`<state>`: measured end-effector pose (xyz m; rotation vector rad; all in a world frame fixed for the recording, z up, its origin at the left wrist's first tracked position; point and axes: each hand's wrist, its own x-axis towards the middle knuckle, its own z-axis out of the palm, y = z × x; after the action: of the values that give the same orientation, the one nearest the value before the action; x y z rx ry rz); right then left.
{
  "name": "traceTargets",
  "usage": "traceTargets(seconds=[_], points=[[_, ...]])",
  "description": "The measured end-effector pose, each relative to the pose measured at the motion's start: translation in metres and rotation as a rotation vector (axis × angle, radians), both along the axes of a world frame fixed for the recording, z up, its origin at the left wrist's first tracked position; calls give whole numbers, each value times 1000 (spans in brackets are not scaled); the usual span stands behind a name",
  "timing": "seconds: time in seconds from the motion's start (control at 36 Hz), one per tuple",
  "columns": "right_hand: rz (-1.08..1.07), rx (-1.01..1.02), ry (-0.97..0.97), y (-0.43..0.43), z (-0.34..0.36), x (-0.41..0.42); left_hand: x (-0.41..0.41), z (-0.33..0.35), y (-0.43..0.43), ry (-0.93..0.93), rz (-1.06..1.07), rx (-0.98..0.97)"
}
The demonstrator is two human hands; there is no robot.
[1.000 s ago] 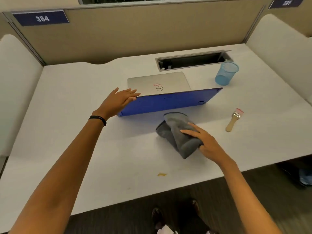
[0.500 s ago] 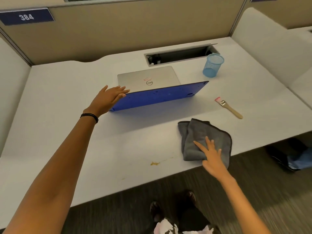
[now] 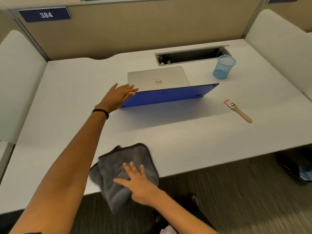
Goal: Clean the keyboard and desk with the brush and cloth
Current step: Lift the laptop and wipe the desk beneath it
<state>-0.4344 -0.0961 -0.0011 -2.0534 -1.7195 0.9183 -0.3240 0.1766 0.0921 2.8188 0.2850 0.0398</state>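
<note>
A blue keyboard (image 3: pixel 168 96) stands tilted on its long edge in the middle of the white desk (image 3: pixel 70 98), leaning toward a closed silver laptop (image 3: pixel 157 78) behind it. My left hand (image 3: pixel 119 97) rests flat with straight fingers against the keyboard's left end. A grey cloth (image 3: pixel 125 168) lies at the desk's front edge, partly hanging over it. My right hand (image 3: pixel 136 183) presses on the cloth with spread, straight fingers. A wooden-handled brush (image 3: pixel 238 110) with pink bristles lies on the desk to the right.
A blue mesh cup (image 3: pixel 223 67) stands at the back right beside an open cable tray (image 3: pixel 190 55). Beige partition walls enclose the desk at the back and sides. A dark bag (image 3: pixel 297 168) lies on the carpet at the right.
My right hand has swept the cloth leftward along the front edge, over where the yellow stain was. My left hand stays on the tilted keyboard.
</note>
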Motion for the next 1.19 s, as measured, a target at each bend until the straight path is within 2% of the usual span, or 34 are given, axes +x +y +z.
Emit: traceTargets(seconds=[0.17, 0.22, 0.31, 0.47, 0.67, 0.81, 0.92, 1.03, 1.19], points=[[473, -35, 172, 45, 0, -59, 4, 6, 1, 40, 14, -12], [542, -55, 234, 49, 3, -62, 4, 7, 1, 41, 20, -23], [530, -25, 273, 45, 11, -55, 3, 7, 1, 35, 21, -23], [263, 133, 291, 25, 55, -1, 0, 2, 1, 23, 11, -9], [-298, 328, 328, -31, 81, 99, -2, -3, 3, 4, -8, 25], [-626, 508, 159, -89, 90, 160, 0, 1, 2, 5, 2, 18], [-827, 497, 39, -131, 61, 199, 2, 4, 3, 9, 0, 20], [-1013, 447, 21, -162, 21, 222, 2, 4, 3, 5, 0, 8], [-1096, 21, -167, -162, -20, 249, 2, 5, 4, 13, -6, 8]])
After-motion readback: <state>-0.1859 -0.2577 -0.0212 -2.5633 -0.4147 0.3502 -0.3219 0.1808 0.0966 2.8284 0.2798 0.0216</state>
